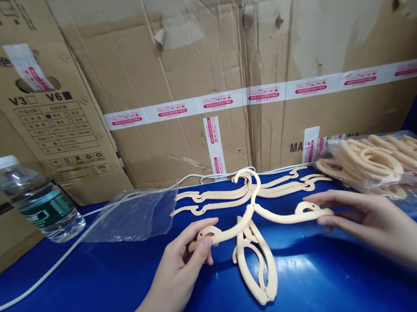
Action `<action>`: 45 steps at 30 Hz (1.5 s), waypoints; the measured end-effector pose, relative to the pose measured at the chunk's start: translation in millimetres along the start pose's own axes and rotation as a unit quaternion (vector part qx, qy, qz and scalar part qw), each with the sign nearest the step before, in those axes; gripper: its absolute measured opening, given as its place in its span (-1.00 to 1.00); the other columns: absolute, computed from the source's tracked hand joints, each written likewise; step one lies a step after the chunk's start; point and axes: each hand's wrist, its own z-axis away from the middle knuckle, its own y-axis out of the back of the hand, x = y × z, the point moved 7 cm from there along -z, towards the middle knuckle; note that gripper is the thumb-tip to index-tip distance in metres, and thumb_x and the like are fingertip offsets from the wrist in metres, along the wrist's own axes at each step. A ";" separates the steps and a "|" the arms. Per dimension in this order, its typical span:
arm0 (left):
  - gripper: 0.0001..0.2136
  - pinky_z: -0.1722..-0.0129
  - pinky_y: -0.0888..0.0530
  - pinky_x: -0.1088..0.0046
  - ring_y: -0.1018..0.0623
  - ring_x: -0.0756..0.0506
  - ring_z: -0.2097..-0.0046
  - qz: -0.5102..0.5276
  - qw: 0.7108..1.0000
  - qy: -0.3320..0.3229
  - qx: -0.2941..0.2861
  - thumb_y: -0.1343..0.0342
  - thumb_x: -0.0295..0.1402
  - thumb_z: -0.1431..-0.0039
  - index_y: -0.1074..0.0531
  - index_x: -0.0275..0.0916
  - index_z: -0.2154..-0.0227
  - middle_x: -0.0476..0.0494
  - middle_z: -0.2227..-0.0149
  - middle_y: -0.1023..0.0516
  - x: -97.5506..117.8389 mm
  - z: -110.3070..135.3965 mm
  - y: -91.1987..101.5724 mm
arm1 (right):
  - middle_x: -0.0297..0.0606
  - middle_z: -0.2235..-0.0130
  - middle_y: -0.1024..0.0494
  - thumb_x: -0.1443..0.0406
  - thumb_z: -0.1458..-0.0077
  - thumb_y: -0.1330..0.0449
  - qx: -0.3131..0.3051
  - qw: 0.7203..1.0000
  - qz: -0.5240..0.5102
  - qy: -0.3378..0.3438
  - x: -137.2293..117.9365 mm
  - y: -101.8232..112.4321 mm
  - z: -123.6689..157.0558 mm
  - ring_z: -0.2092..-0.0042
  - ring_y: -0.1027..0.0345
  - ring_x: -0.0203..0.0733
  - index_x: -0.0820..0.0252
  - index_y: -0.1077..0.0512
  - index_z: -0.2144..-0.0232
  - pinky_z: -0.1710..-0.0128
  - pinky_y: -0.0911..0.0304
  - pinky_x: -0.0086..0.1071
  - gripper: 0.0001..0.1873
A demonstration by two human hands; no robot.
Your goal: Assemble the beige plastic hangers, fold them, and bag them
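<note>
The cream hanger (pixel 257 206) sits low over the blue table (pixel 97 304), hook pointing away from me and both arms opened wide. My left hand (pixel 186 259) pinches one arm's tip and my right hand (pixel 358 215) closes on the other, an end each, I judge, so the spread sits level. A folded hanger (pixel 258 265) lies beneath it and flat hangers (pixel 216 200) lie behind. The full bag of hangers (pixel 395 160) is within reach at my right, while an empty bag (pixel 134 217) and a water bottle (pixel 38 199) stand clear on the left.

Left hand (pixel 188 256) and right hand (pixel 358 215) apart, palms inward, fingertips in pinch.
</note>
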 end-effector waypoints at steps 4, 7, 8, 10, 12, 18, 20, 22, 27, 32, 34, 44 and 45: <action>-0.72 0.28 -0.40 0.43 -0.49 -0.05 0.38 -0.005 1.000 0.003 0.003 -0.03 -0.14 -0.29 -0.44 -0.14 0.05 0.03 0.48 -0.45 -1.2 1.0 1.2 | -0.20 0.32 -0.61 -0.03 -0.06 -0.27 -0.032 0.996 -0.061 -0.063 10.4 -1.7 -3.6 0.44 -0.44 -0.18 0.13 -0.57 0.13 0.48 -0.44 -0.34 -0.55; -0.75 0.27 -0.42 0.45 -0.50 -0.04 0.36 -0.001 1.000 -0.002 0.002 -0.03 -0.15 -0.30 -0.43 -0.11 0.06 0.03 0.45 -0.47 -0.1 2.3 -0.8 | -0.21 0.38 -0.57 -0.01 -0.05 -0.29 -0.038 0.986 -0.124 -0.100 15.4 -4.9 -2.4 0.41 -0.42 -0.17 0.17 -0.55 0.08 0.42 -0.43 -0.31 -0.52; -0.76 0.28 -0.43 0.47 -0.50 -0.04 0.36 -0.004 1.000 -0.008 -0.002 -0.03 -0.17 -0.30 -0.43 -0.10 0.06 0.04 0.45 -0.46 1.3 3.1 -2.6 | -0.22 0.39 -0.56 0.01 -0.05 -0.30 -0.035 0.981 -0.155 -0.111 16.0 -6.5 -1.0 0.40 -0.41 -0.18 0.19 -0.54 0.08 0.40 -0.42 -0.30 -0.52; -0.79 0.31 -0.44 0.50 -0.49 -0.02 0.38 -0.006 1.000 -0.024 -0.014 -0.03 -0.21 -0.30 -0.43 -0.08 0.08 0.04 0.43 -0.45 5.1 5.3 -7.5 | -0.25 0.42 -0.52 0.06 -0.07 -0.31 -0.030 0.968 -0.212 -0.128 14.4 -11.7 2.6 0.39 -0.38 -0.21 0.21 -0.53 0.10 0.37 -0.39 -0.32 -0.57; -0.82 0.33 -0.45 0.53 -0.48 0.01 0.39 -0.001 0.999 -0.043 -0.026 -0.05 -0.25 -0.28 -0.44 -0.07 0.09 0.05 0.40 -0.45 9.4 8.1 -12.8 | -0.29 0.42 -0.49 0.12 -0.11 -0.30 -0.036 0.955 -0.260 -0.136 8.8 -19.6 6.4 0.39 -0.35 -0.26 0.17 -0.47 0.06 0.36 -0.36 -0.36 -0.62; -0.81 0.37 -0.48 0.59 -0.50 0.03 0.40 0.009 0.996 -0.076 -0.048 -0.04 -0.29 -0.31 -0.41 -0.05 0.05 0.06 0.41 -0.46 15.3 15.6 -22.2 | -0.37 0.32 -0.53 0.23 -0.18 -0.26 -0.090 0.913 -0.380 -0.116 -17.7 -43.3 11.7 0.37 -0.38 -0.29 -0.05 -0.24 0.09 0.38 -0.35 -0.42 -0.69; -0.80 0.37 -0.48 0.60 -0.51 0.03 0.39 0.007 0.996 -0.083 -0.042 -0.05 -0.29 -0.30 -0.39 -0.04 0.03 0.06 0.40 -0.47 15.8 16.2 -21.9 | -0.36 0.31 -0.53 0.24 -0.18 -0.26 -0.143 0.916 -0.359 -0.109 -26.9 -50.1 15.0 0.33 -0.41 -0.29 0.03 -0.32 0.25 0.30 -0.38 -0.39 -0.84; -0.75 0.34 -0.49 0.60 -0.52 0.03 0.37 0.018 0.996 -0.085 -0.034 -0.06 -0.31 -0.29 -0.33 -0.03 -0.02 0.07 0.39 -0.47 16.0 15.9 -21.5 | -0.28 0.23 -0.56 0.21 -0.19 -0.25 -0.201 0.924 -0.309 -0.106 -34.2 -55.0 21.3 0.21 -0.45 -0.23 0.09 -0.42 0.32 0.14 -0.39 -0.32 -0.90; -0.67 0.43 -0.49 0.59 -0.52 0.05 0.49 0.104 0.992 -0.070 -0.029 -0.17 -0.37 -0.20 -0.18 -0.06 0.06 0.16 0.46 -0.48 14.3 14.6 -22.1 | -0.26 -0.23 -0.36 0.17 -0.21 -0.22 -0.300 0.917 -0.246 -0.093 -41.3 -59.4 40.5 -0.21 -0.26 -0.01 -0.15 -0.46 -0.04 -0.16 -0.26 -0.17 -0.66; -0.79 0.43 -0.45 0.62 -0.53 0.05 0.47 0.044 0.994 -0.093 -0.034 -0.23 -0.37 -0.14 -0.29 -0.21 0.49 0.08 0.51 -0.50 17.0 15.2 -20.7 | -0.31 -0.32 -0.22 0.19 -0.21 -0.23 -0.348 0.898 -0.257 -0.080 -43.0 -62.5 47.1 -0.28 -0.17 0.02 -0.26 -0.39 -0.13 -0.19 -0.23 -0.16 -0.57; -0.84 0.41 -0.45 0.63 -0.54 0.05 0.44 0.012 0.991 -0.127 -0.030 -0.25 -0.39 -0.13 -0.38 -0.22 0.49 0.06 0.49 -0.52 21.5 17.5 -18.8 | -0.30 -0.32 -0.22 0.19 -0.21 -0.24 -0.345 0.897 -0.264 -0.078 -43.4 -62.8 46.6 -0.29 -0.16 0.04 -0.27 -0.39 -0.13 -0.19 -0.25 -0.16 -0.56; -0.59 0.13 -0.53 0.59 -0.58 0.02 0.19 0.001 0.967 -0.228 -0.112 -0.15 -0.48 -0.22 -0.32 0.00 -0.09 -0.01 0.03 -0.57 38.4 32.8 -30.7 | -0.32 -0.35 -0.14 0.25 -0.26 -0.19 -0.310 0.891 -0.318 -0.096 -32.9 -60.7 45.7 -0.29 -0.15 0.03 -0.25 -0.35 -0.15 -0.22 -0.21 -0.08 -0.56; -0.56 0.11 -0.53 0.59 -0.58 0.02 0.16 0.000 0.966 -0.232 -0.117 -0.15 -0.49 -0.22 -0.30 0.01 -0.12 -0.01 -0.01 -0.55 39.1 32.9 -31.5 | -0.32 -0.36 -0.13 0.25 -0.26 -0.19 -0.302 0.896 -0.310 -0.100 -31.2 -60.1 44.8 -0.30 -0.13 0.03 -0.25 -0.35 -0.15 -0.22 -0.21 -0.09 -0.56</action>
